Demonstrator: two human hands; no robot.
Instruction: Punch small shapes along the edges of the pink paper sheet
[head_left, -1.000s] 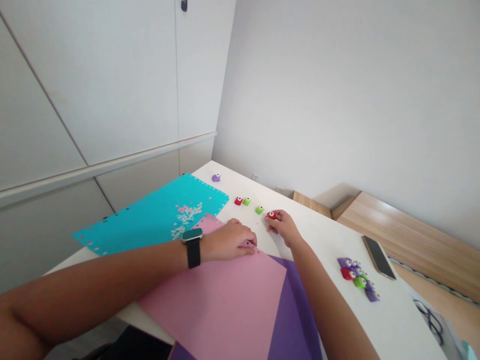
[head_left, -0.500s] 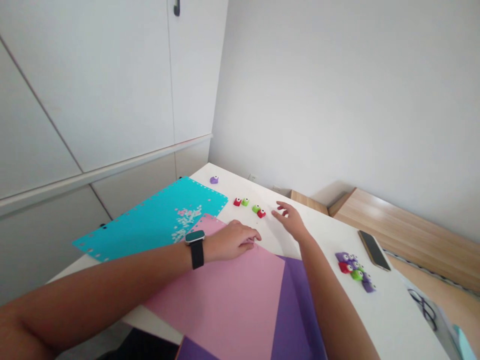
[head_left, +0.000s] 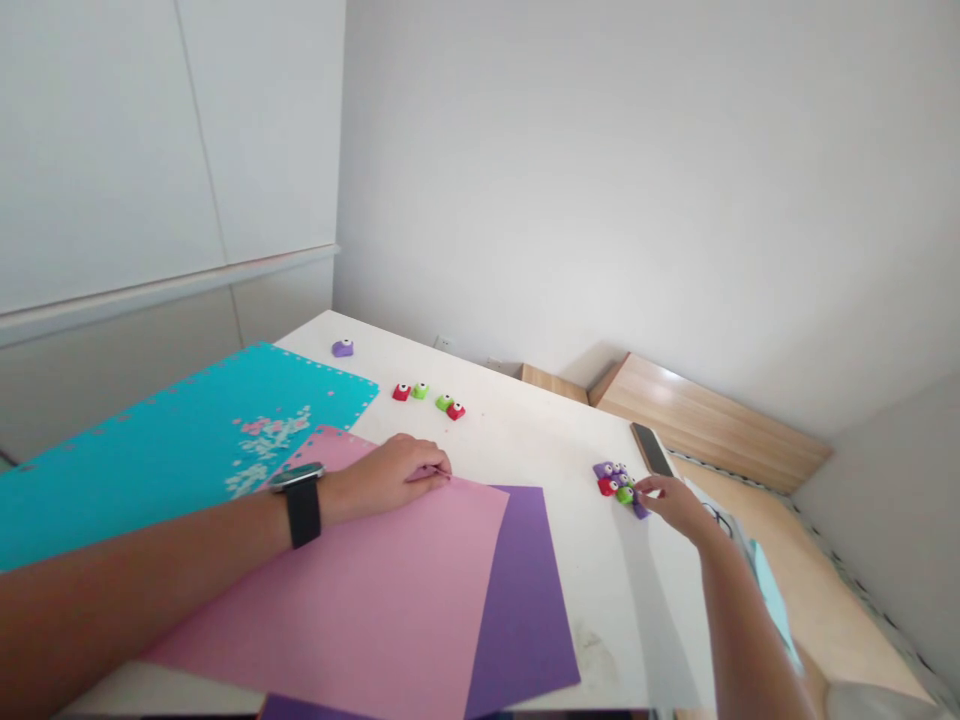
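Note:
My left hand [head_left: 405, 473], with a black-banded watch on its wrist, lies on a pink sheet of paper [head_left: 360, 590]. Its thumb and fingers are closed on the sheet's far edge. Over at the right, my right hand [head_left: 675, 505] reaches into a cluster of small craft punches with white round buttons. Its fingers are apart beside a green punch [head_left: 625, 495] and over a purple punch [head_left: 640, 511]; whether they touch is unclear. A red punch [head_left: 606, 488] sits in the same cluster. Small holes line the pink sheet's far left edge.
A purple sheet [head_left: 529, 600] lies under the pink one. At left is a blue sheet [head_left: 172, 430] with edge holes and scattered paper bits [head_left: 266, 445]. Several punches [head_left: 421, 391] stand near the far edge of the white table [head_left: 525, 440]. A phone [head_left: 651, 450] lies at right.
My right hand has moved right, from beside the far punches to the cluster near the phone. My left hand stays at the pink sheet's edge. The view has turned right.

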